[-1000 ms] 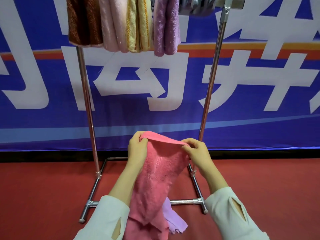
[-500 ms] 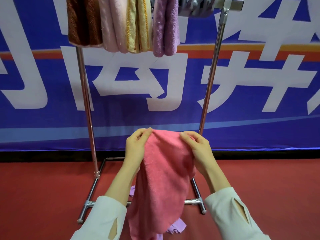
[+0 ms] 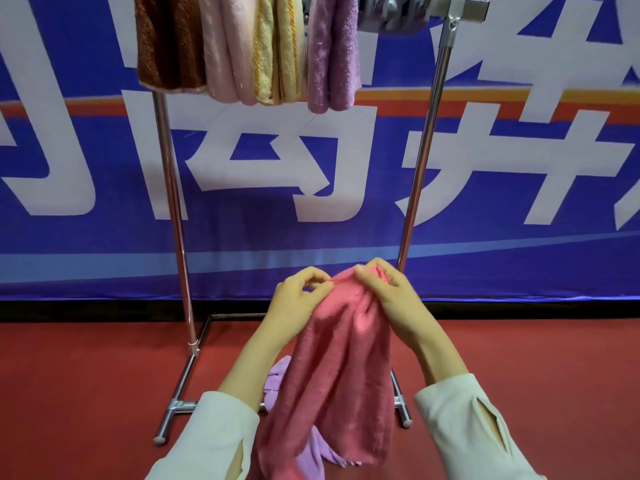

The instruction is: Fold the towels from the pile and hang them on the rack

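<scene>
A pink towel (image 3: 332,375) hangs in front of me, bunched at its top edge. My left hand (image 3: 298,303) pinches that edge on the left and my right hand (image 3: 388,299) grips it on the right, the two hands close together. A lilac towel (image 3: 277,382) lies on the floor behind and below it, mostly hidden. The metal rack (image 3: 420,161) stands ahead; its top bar carries a brown towel (image 3: 169,43), a pale pink towel (image 3: 227,50), a yellow towel (image 3: 277,50), a purple towel (image 3: 332,53) and a grey towel (image 3: 391,12).
The rack's feet (image 3: 173,414) rest on red carpet (image 3: 86,393). A blue banner with large white characters (image 3: 346,150) covers the wall behind the rack. A short stretch of the top bar (image 3: 471,8) shows past the right post.
My hands have drawn together, gathering the pink towel's top edge into a bunch; the towel now hangs narrower. The view has tilted slightly.
</scene>
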Action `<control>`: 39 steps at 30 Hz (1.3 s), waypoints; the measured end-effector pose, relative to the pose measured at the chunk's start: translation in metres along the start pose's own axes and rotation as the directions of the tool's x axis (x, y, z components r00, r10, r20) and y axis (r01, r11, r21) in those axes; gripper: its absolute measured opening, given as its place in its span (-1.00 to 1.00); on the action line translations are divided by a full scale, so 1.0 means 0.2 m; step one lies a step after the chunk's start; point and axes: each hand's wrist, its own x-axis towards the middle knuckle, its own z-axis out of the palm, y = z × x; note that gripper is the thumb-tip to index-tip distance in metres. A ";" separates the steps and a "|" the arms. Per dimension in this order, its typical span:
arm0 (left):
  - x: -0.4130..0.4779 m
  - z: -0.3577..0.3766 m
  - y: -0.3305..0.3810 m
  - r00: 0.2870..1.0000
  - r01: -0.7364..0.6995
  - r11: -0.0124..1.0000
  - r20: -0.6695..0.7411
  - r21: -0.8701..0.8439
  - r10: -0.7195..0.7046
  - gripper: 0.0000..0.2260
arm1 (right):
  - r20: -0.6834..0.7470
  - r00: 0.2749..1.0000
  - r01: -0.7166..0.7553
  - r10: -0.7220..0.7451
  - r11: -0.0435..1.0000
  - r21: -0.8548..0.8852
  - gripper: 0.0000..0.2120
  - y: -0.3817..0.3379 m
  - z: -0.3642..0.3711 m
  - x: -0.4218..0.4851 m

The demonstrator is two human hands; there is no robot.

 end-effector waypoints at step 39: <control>-0.05 -0.04 0.05 0.911 0.248 0.950 0.380 -0.188 -0.163 -0.85 | -0.282 0.958 0.102 0.039 0.878 0.468 -0.84 -0.09 -0.09 -0.03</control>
